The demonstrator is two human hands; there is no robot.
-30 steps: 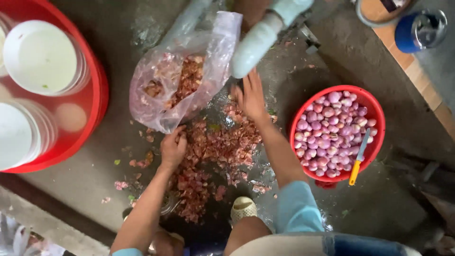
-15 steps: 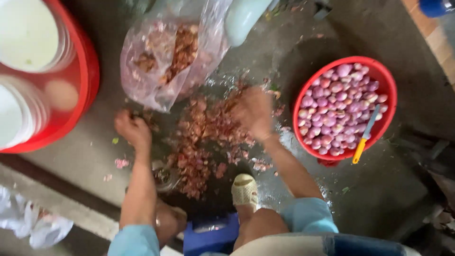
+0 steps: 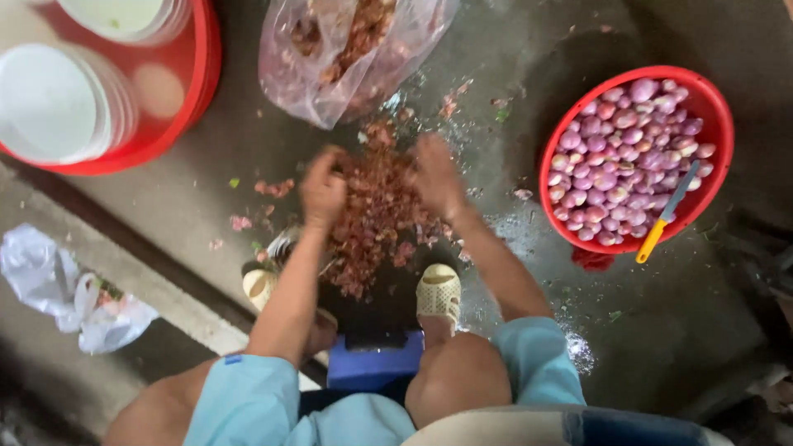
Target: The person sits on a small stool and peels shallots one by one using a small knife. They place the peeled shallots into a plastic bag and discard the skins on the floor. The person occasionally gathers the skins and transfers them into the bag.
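I see my left hand (image 3: pixel 322 192) and right hand (image 3: pixel 435 175) pressed into either side of the heap of reddish shallot peels (image 3: pixel 373 215) on the wet floor, fingers curled around scraps, though blur keeps me from judging the grip exactly. At twelve o'clock lies a clear plastic bag (image 3: pixel 347 49) partly filled with peels. At two o'clock sits a red basin (image 3: pixel 717 124) of peeled shallots (image 3: pixel 628 157) with a yellow-handled knife (image 3: pixel 667 213).

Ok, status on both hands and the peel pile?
Left hand and right hand both on the peel pile, grip blurred. Plastic bag just beyond. Red basket of peeled shallots off right, clear.
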